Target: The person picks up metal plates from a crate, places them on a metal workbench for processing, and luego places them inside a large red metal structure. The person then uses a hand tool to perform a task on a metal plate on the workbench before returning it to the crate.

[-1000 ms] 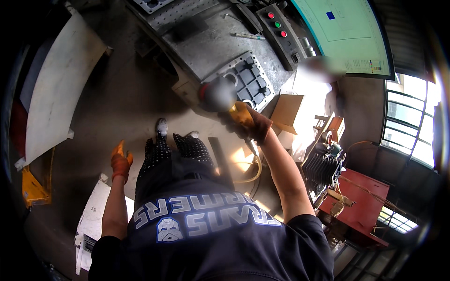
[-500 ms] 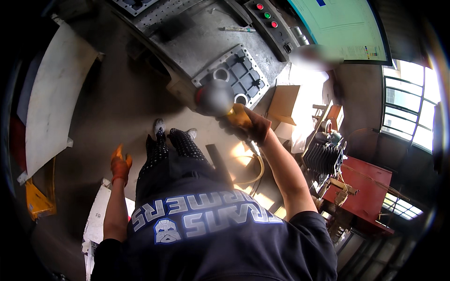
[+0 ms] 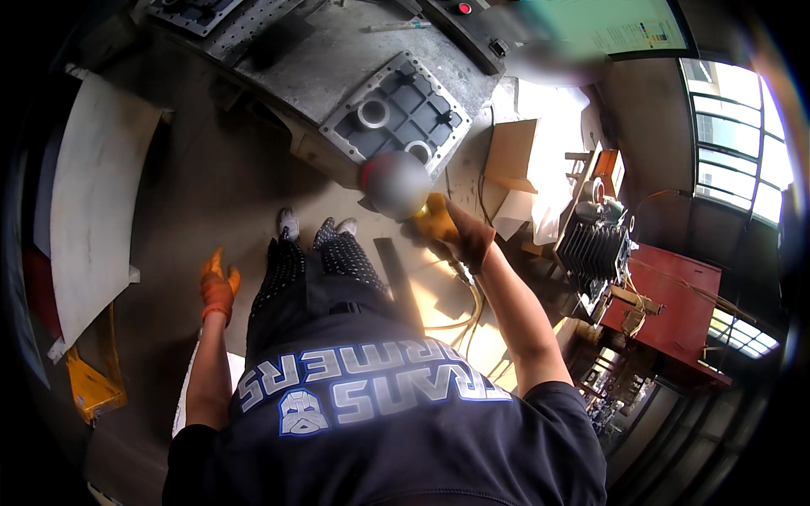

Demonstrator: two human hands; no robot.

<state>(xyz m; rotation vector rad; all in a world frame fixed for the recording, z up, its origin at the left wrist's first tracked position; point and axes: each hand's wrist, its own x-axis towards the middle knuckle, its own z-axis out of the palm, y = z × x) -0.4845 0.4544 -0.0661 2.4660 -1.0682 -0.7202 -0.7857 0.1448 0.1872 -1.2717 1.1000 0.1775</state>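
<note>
My right hand (image 3: 456, 232), in an orange glove, grips a power tool whose round grey head (image 3: 395, 184) is blurred. The head hangs just below a grey cast metal housing (image 3: 396, 114) with square pockets and two round bores, lying on a metal workbench (image 3: 321, 51). My left hand (image 3: 218, 287), also in an orange glove, hangs at my side with fingers spread and holds nothing. A hose (image 3: 468, 291) runs down from the tool past my right leg.
A large white panel (image 3: 89, 211) leans at the left, with a yellow stand (image 3: 89, 384) below it. A cardboard box (image 3: 510, 156) sits on the floor ahead right. A finned dark motor (image 3: 595, 244) and a red cabinet (image 3: 675, 304) stand at the right. A control panel (image 3: 472, 25) tops the bench.
The view has come closer to the bench. My right hand with the tool has stayed in front of the housing; my left hand remains at my side.
</note>
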